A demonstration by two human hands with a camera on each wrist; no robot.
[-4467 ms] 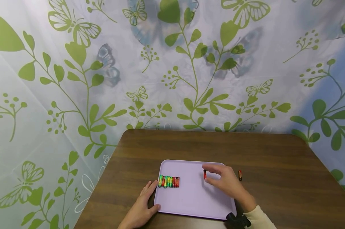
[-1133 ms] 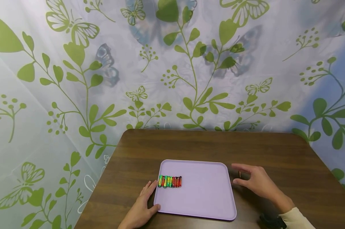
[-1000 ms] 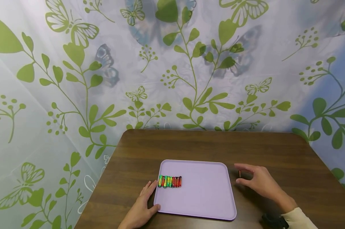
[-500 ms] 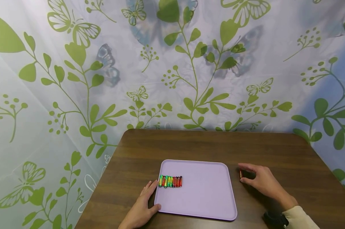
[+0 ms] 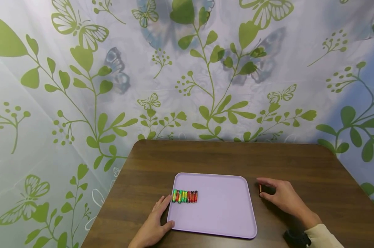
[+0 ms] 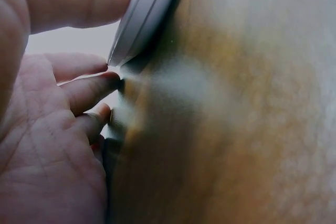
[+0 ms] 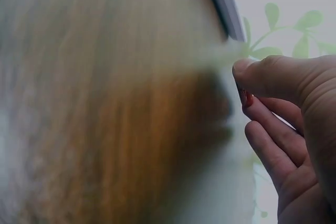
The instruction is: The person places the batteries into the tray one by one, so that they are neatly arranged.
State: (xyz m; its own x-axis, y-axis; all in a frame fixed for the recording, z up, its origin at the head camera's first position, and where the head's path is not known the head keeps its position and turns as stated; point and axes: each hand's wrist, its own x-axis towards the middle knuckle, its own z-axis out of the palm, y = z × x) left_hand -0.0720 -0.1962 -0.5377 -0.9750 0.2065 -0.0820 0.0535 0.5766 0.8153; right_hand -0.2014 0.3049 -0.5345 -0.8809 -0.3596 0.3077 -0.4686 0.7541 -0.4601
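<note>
On the lilac tray (image 5: 221, 213), a tight row of green-yellow and red-black batteries (image 5: 185, 196) lies side by side against the left rim. My left hand (image 5: 153, 222) rests at the tray's left edge, thumb and fingers spread along the rim; the left wrist view has the thumb right on the tray edge (image 6: 142, 19). Off the tray to the right, my right hand (image 5: 284, 198) pinches a single black and red battery (image 5: 260, 188) between thumb and fingers, low over the table. In the right wrist view the battery (image 7: 245, 97) is mostly hidden by the thumb.
The brown wooden table (image 5: 233, 158) extends around the tray, with its far edge close to a hanging cloth (image 5: 187, 86) printed with leaves and butterflies. A dark band (image 5: 297, 237) sits at my right wrist below the sleeve (image 5: 323, 236).
My right hand set a red battery at the right end of the row, moved right off the tray and took hold of the battery on the table. My left hand stayed put.
</note>
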